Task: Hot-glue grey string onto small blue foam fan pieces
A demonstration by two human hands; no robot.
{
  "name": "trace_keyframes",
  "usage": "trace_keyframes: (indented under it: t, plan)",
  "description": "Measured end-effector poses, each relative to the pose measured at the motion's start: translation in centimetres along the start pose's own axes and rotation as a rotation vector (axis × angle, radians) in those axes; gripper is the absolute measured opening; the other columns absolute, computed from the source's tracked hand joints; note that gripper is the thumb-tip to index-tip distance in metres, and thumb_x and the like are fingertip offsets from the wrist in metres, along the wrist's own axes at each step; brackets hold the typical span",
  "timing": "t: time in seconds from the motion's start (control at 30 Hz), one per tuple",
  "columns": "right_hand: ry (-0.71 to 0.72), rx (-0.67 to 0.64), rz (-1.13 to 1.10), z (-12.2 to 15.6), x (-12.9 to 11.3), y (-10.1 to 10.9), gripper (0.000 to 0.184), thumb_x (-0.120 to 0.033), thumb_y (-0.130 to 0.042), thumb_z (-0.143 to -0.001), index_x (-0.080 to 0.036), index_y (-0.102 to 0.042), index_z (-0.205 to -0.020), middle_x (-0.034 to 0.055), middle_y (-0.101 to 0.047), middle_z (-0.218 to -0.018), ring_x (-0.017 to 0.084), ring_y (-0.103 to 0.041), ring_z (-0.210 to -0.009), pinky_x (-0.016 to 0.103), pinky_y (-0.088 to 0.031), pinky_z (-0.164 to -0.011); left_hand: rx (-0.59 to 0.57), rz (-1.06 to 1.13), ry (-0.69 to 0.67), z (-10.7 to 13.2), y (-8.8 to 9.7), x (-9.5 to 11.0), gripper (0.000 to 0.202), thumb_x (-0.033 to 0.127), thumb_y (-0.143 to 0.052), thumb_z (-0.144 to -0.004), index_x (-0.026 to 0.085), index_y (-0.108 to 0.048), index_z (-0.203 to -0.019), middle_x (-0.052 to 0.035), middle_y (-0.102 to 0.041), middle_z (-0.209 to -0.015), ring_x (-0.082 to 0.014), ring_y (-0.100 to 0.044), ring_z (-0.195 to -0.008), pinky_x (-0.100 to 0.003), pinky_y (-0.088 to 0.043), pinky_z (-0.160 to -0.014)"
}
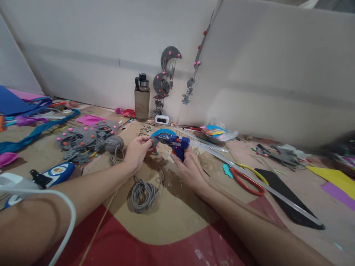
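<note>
Gluing: the blue hot-glue gun [179, 143] points its tip at the small gray felt piece [155, 143], just in front of the left hand [138, 152]; whether tip and felt touch is too small to tell.
Bead: a short, light squeeze should serve best, as too much glue would likely ooze through or past the edge of so small a piece.
Finger safety: the hot tip sits very near the pinching fingertips, so gripping the felt by its far edge would be wiser.
Yarn: a strand runs from near the felt down to the gray yarn coil [144, 195]; it is best kept slack and out of the glue.
Glue stick: the long clear stick [230, 162] reaches from the gun's rear across the scissors [246, 181]; it could snag there if the gun swings, so small wrist turns suit it.
Left hand: thumb and fingers are pinched together on the felt, with the wrist above the cardboard [166, 229].
Right hand [191, 166]: wrapped around the gun's handle, fingers toward the trigger; how hard they press cannot be told.
Forearms: both angle inward from the lower corners, so the hands meet near the middle.
</note>
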State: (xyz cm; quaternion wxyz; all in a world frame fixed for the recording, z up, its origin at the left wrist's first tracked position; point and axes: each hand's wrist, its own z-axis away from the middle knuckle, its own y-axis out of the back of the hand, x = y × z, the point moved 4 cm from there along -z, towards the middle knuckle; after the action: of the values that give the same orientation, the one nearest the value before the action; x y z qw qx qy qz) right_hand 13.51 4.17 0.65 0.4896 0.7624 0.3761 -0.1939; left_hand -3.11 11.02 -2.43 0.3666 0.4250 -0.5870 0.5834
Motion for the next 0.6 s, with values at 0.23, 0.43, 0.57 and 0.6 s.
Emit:
trace_keyframes:
  t: [0.23, 0.43, 0.57, 0.6]
  plan:
    - [0.006, -0.021, 0.001, -0.03, -0.25, 0.00, 0.037, -0.035, -0.043, -0.085, -0.014, -0.052, -0.114, 0.0104, -0.063, -0.099, 0.022, -0.059, -0.086, 0.035, -0.044, -0.078, 0.022, -0.027, 0.003, 0.26, -0.17, 0.24, 0.016, 0.020, -0.068, -0.064, 0.013, -0.056, -0.072, -0.0023, -0.065, -0.063, -0.0134, -0.063, -0.057, -0.027, -0.053, -0.059]
    - [-0.002, -0.023, 0.000, 0.02, -0.13, -0.06, 0.035, -0.034, -0.044, -0.085, -0.014, -0.053, -0.112, 0.0101, -0.063, -0.097, 0.022, -0.058, -0.085, 0.033, -0.044, -0.077, 0.008, -0.020, -0.003, 0.28, -0.23, 0.21, 0.016, 0.020, -0.068, -0.064, 0.013, -0.057, -0.072, -0.0025, -0.065, -0.063, -0.0139, -0.064, -0.057, -0.027, -0.053, -0.058]
    - [0.004, -0.025, 0.010, 0.07, -0.04, -0.12, 0.034, -0.034, -0.042, -0.085, -0.016, -0.052, -0.112, 0.0099, -0.062, -0.099, 0.022, -0.058, -0.086, 0.034, -0.044, -0.077, -0.001, -0.009, -0.011, 0.27, -0.28, 0.17, 0.019, 0.022, -0.071, -0.061, 0.013, -0.057, -0.071, -0.0021, -0.065, -0.062, -0.0144, -0.064, -0.058, -0.027, -0.053, -0.060]
    - [0.009, -0.025, 0.009, 0.07, -0.05, -0.12, 0.035, -0.034, -0.042, -0.085, -0.016, -0.051, -0.114, 0.0101, -0.062, -0.100, 0.022, -0.058, -0.087, 0.034, -0.044, -0.078, -0.002, -0.006, -0.010, 0.28, -0.31, 0.19, 0.020, 0.022, -0.071, -0.061, 0.013, -0.057, -0.071, -0.0021, -0.065, -0.062, -0.0146, -0.064, -0.058, -0.028, -0.053, -0.060]
